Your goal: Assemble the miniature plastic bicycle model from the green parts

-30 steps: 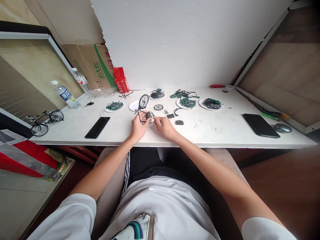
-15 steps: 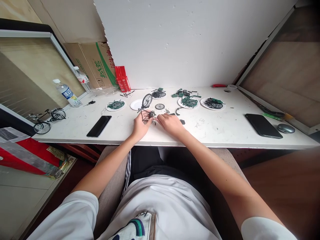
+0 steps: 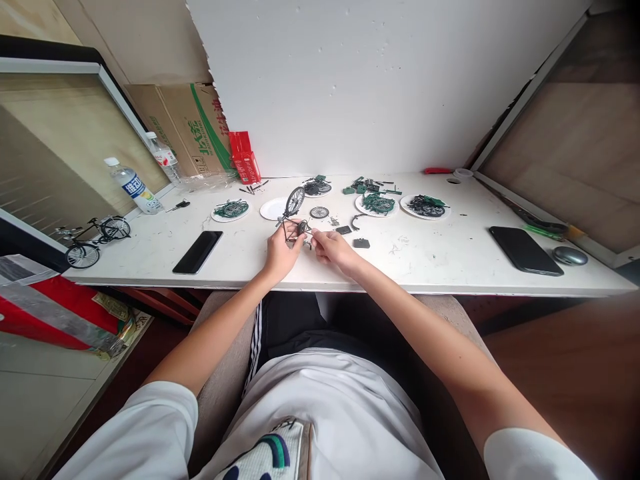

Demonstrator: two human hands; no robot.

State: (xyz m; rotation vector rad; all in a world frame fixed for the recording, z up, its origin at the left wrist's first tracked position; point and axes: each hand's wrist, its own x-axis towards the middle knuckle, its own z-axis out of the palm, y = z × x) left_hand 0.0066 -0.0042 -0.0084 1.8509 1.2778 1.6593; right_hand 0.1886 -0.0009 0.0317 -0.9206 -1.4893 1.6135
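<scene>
My left hand is closed round the frame of a partly built black model bicycle, whose one wheel points up and away from me. Fingers of my right hand are pinched together at the near right end of the frame; what lies between the fingertips is too small to make out. Just behind the hands a loose spoked wheel lies flat on the table. Small dark flat parts and a curved black piece lie to the right of my right hand.
Paper plates of green and black parts stand along the back. A finished model bicycle is at the far left, with a bottle behind it. Phones lie on both sides, and a red box stands at the back.
My right hand has drawn slightly back and turned, its fingers curling more, which uncovers the dark flat parts beside it. My left hand and the model bicycle have hardly moved.
</scene>
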